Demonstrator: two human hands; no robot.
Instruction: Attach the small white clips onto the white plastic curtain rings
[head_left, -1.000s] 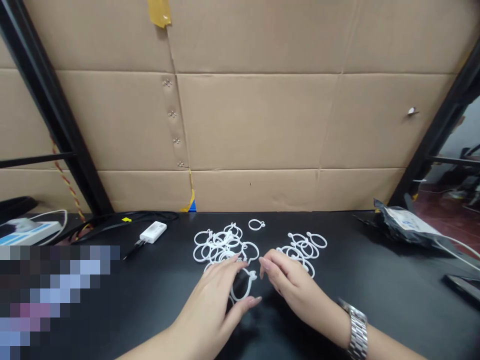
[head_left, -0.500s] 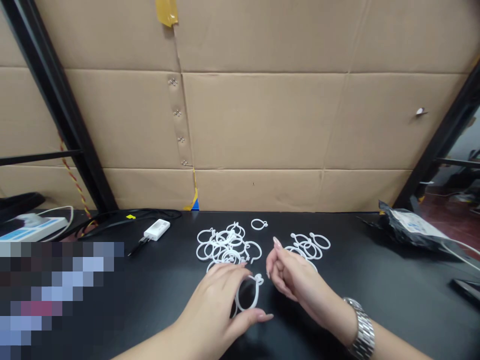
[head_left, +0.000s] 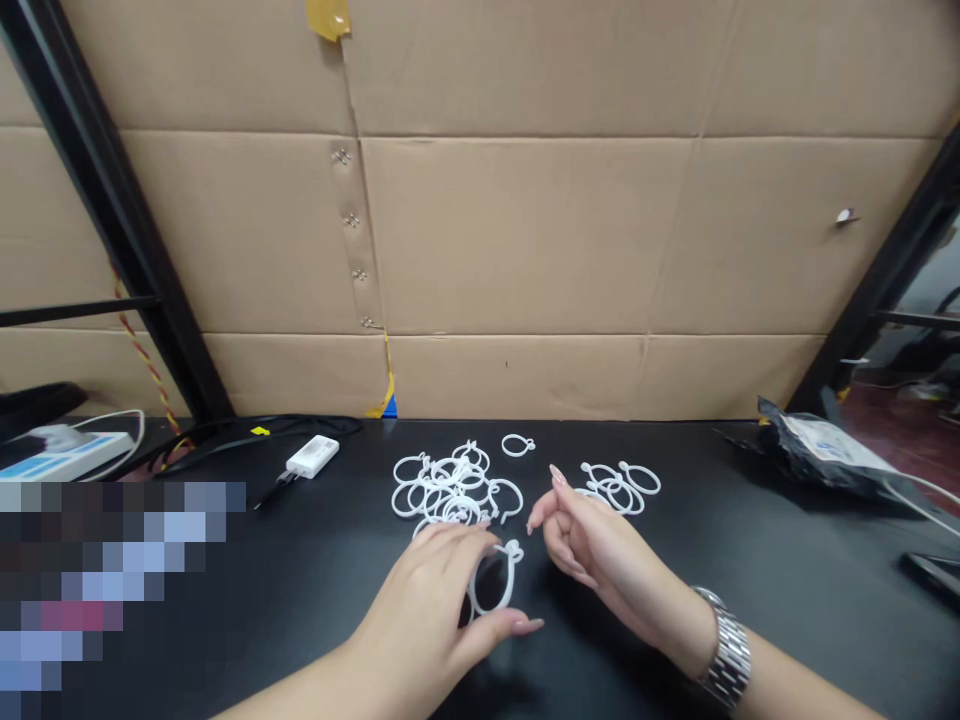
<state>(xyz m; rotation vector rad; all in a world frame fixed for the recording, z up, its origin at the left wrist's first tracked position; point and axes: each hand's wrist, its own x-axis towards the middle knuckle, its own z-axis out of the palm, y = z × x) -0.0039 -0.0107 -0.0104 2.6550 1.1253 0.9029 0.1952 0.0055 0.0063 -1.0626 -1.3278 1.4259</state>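
My left hand (head_left: 439, 610) grips a white plastic ring (head_left: 501, 578) between thumb and fingers, holding it upright just above the black table (head_left: 750, 560). My right hand (head_left: 592, 550) hovers a little to the right of that ring, palm turned inward, fingers loosely curled and apart, holding nothing. A steel watch (head_left: 724, 650) sits on that wrist. Behind the left hand lies a pile of several white rings (head_left: 450, 488). A smaller group of rings (head_left: 622, 485) lies behind the right hand. One single ring (head_left: 517, 446) lies farther back.
A white adapter (head_left: 311, 457) with black cables lies at the left. A power strip (head_left: 60, 455) sits at the far left edge. A black plastic bag (head_left: 817, 450) rests at the right. Cardboard sheets (head_left: 525, 230) wall off the back.
My left hand has lifted one ring off the table and turned it upright. My right hand has risen from the table and opened, palm turning inward.
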